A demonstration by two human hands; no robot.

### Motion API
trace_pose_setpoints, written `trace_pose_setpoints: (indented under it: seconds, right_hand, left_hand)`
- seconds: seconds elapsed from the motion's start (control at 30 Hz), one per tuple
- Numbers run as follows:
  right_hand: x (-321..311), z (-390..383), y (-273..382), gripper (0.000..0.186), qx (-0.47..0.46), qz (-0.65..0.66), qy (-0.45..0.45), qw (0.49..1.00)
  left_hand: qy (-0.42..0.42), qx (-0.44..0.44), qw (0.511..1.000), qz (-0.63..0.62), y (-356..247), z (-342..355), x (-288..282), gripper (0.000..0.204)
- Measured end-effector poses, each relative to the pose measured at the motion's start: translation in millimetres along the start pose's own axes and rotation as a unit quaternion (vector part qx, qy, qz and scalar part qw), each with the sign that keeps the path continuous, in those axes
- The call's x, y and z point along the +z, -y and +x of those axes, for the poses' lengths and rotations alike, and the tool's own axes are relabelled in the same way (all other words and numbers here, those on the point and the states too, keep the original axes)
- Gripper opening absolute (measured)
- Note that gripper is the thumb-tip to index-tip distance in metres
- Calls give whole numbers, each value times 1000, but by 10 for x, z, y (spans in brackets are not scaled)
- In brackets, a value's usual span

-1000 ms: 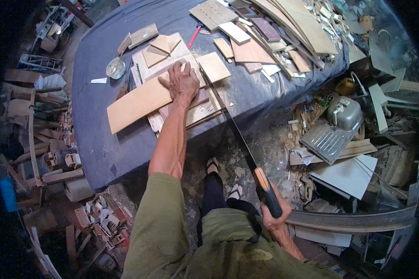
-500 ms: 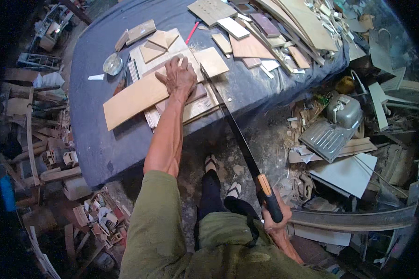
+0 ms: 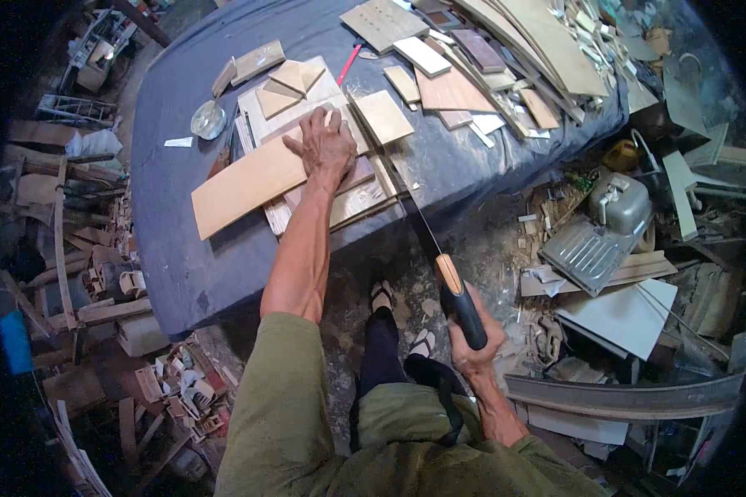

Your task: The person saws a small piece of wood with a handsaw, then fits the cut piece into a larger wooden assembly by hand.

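Wood scraps lie in a heap, low and left of the left hand. Up from them is the blue worktop, with a glass bowl on it, left of that hand. One board pokes out from under the left hand, which pushes down on it, fingers a bit spread. Just right, the saw crosses the board. The right hand, lower down, is curled around the saw's handle. Farther right of it is a sink.
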State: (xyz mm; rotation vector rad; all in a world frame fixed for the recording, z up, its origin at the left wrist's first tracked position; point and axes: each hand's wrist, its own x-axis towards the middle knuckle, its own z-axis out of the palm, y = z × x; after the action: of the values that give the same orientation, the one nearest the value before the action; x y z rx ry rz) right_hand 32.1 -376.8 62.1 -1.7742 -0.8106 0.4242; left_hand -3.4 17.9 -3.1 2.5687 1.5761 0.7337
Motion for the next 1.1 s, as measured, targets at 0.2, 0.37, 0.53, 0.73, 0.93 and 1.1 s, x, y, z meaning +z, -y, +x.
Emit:
trace_pose_setpoints:
  seconds: [0.2,0.37,0.53,0.73,0.93,1.1]
  right_hand:
    - [-60,-186,-112,57,-11,-13,8,1000]
    - [-270,-488,-191,57,21,-73,21,997]
    - [-43,28,115,58,35,-17,17,999]
    - [-11,144,243,58,32,1,14,999]
    - [-170,-215,2,57,-7,-25,12,1000]
    - [-100,-54,101,57,-6,-27,3,1000]
  left_hand:
    - [42,-24,998,28,-40,37,-62,36]
    - [34,-33,999,16,26,33,22,38]
    - [11,-2,1000,5,24,39,87,33]
    - [11,-3,1000,12,18,30,27,35]
    - [6,-31,1000,-1,25,33,54,32]
    - [17,-14,1000,5,49,12,52,33]
